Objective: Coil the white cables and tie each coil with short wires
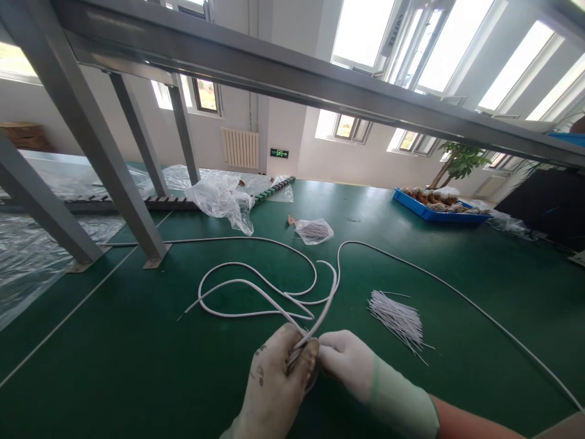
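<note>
Left hand: a hand in a whitish, smudged glove with dark marks on its back, thumb and fingers closed around gathered strands of cable at the near middle of the table.
Right hand: a hand in a white knit glove with a pale green cuff, just beside the left, fingers curled in toward the same gathering; whether it grips anything cannot be told, as its fingertips are hidden.
Cable: a long, round, smooth white cable, its gathered part in the left hand; beyond the hands it lies in loose loops, with one thin-tipped end pointing left, one length running left to the frame's feet and another curving away to the lower right.
Work surface: a wide dark-green tabletop, crossed on the left by a pale straight line.
Loose bundle: a heap of thin white strips, right of the cable loops, ends splayed.
Bagged bundle: a small clear plastic bag with thin strips inside, beyond the loops, a brown scrap near it.
Frame: grey metal posts and a crossbeam, feet on the table at left.
Wrapping: crumpled translucent plastic sheeting, behind the posts, beside a green slotted strip.
Tray: a shallow blue plastic tray holding brownish items, far right.
Background: a leafy green plant, a cream ribbed radiator, a green-lit sign and bright windows.
</note>
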A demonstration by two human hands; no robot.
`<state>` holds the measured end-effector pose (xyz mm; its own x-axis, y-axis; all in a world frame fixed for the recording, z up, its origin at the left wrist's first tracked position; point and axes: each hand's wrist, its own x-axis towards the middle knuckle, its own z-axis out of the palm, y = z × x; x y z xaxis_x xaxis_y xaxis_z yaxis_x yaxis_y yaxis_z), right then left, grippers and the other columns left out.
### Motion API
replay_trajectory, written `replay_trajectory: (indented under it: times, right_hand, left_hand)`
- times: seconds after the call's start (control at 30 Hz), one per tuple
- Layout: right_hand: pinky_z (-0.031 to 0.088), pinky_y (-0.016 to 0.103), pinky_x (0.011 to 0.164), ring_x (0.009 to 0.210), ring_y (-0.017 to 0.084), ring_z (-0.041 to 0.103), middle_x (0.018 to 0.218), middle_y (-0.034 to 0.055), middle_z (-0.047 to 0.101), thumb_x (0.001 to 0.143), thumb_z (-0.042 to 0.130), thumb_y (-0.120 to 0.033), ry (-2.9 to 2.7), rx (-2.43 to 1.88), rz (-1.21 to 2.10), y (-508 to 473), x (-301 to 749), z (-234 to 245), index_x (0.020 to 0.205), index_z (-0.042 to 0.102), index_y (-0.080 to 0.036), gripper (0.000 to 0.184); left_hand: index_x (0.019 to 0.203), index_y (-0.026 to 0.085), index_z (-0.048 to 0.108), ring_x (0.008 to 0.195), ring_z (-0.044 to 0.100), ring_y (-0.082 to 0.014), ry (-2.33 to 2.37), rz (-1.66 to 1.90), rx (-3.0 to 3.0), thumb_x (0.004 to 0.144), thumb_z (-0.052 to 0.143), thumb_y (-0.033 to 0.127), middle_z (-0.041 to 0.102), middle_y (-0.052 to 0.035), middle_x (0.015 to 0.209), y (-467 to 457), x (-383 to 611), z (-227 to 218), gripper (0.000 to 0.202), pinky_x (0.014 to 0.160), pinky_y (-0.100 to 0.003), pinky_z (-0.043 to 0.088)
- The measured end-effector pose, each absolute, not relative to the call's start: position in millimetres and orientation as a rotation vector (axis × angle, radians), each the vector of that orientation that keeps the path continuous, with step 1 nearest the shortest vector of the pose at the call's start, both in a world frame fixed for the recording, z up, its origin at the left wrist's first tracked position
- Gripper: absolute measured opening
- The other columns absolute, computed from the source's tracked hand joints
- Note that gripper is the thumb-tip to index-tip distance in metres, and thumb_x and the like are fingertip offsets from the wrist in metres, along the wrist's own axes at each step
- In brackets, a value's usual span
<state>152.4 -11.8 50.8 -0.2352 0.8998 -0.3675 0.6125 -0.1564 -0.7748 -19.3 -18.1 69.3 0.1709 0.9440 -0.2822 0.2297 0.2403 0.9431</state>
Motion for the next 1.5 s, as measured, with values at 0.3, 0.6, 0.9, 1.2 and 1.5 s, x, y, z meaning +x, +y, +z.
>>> replay_trajectory:
  times: [0.3, 0.6, 0.9, 1.2, 1.5]
  right_hand:
    - [0.042, 0.034, 0.068, 0.079, 0.022, 0.053, 0.093, 0.0081, 0.063, 0.101, 0.049, -0.025, -2.342, -1.299, 0.558, -10.8, 179.2, 69.4, 0.110, 0.066, -0.019, 0.021]
    - [0.035, 0.029, 0.060, 0.064, 0.016, 0.043, 0.067, -0.0002, 0.049, 0.089, 0.053, -0.020, -2.028, -1.540, 0.984, -11.0, 153.4, 59.3, 0.067, 0.050, -0.019, 0.023]
    - [0.044, 0.029, 0.061, 0.069, 0.018, 0.052, 0.081, 0.0031, 0.058, 0.098, 0.048, -0.030, -2.022, -1.443, 0.975, -6.5, 169.7, 65.4, 0.098, 0.063, -0.018, 0.019]
    - [0.034, 0.033, 0.065, 0.069, 0.018, 0.042, 0.083, 0.0057, 0.056, 0.095, 0.047, -0.020, -2.614, -1.016, 0.312, -3.4, 168.2, 69.4, 0.081, 0.060, -0.017, 0.019]
    - [0.032, 0.025, 0.043, 0.044, 0.013, 0.036, 0.052, -0.0063, 0.039, 0.090, 0.046, -0.024, -1.586, -1.684, 1.680, -4.8, 155.7, 58.9, 0.069, 0.049, -0.022, 0.021]
  left_hand:
    - [0.102, 0.017, 0.063, 0.067, 0.061, -0.0191, 1.088, 0.689, 0.650, 0.096, 0.060, 0.043, 0.068, -0.0034, 0.080, -4.9, -33.4, 62.0, 0.027, 0.068, -0.032, 0.049]
    - [0.087, 0.023, 0.069, 0.086, 0.064, -0.0285, 1.233, 0.769, 0.992, 0.085, 0.069, 0.059, 0.069, -0.0047, 0.084, -14.6, -24.3, 64.3, 0.036, 0.077, -0.037, 0.049]
    - [0.100, 0.019, 0.065, 0.076, 0.063, -0.0228, 1.100, 0.744, 0.669, 0.085, 0.070, 0.057, 0.067, -0.0030, 0.083, -7.4, -31.0, 66.2, 0.041, 0.075, -0.035, 0.051]
    - [0.095, 0.018, 0.066, 0.066, 0.058, -0.0157, 0.995, 0.726, 0.647, 0.081, 0.077, 0.054, 0.065, 0.0007, 0.075, -3.9, -31.1, 53.6, 0.040, 0.065, -0.028, 0.046]
    - [0.096, 0.021, 0.067, 0.100, 0.065, -0.0322, 1.279, 0.714, 1.016, 0.089, 0.064, 0.055, 0.071, -0.0087, 0.102, -12.8, -24.9, 65.3, 0.035, 0.084, -0.043, 0.050]
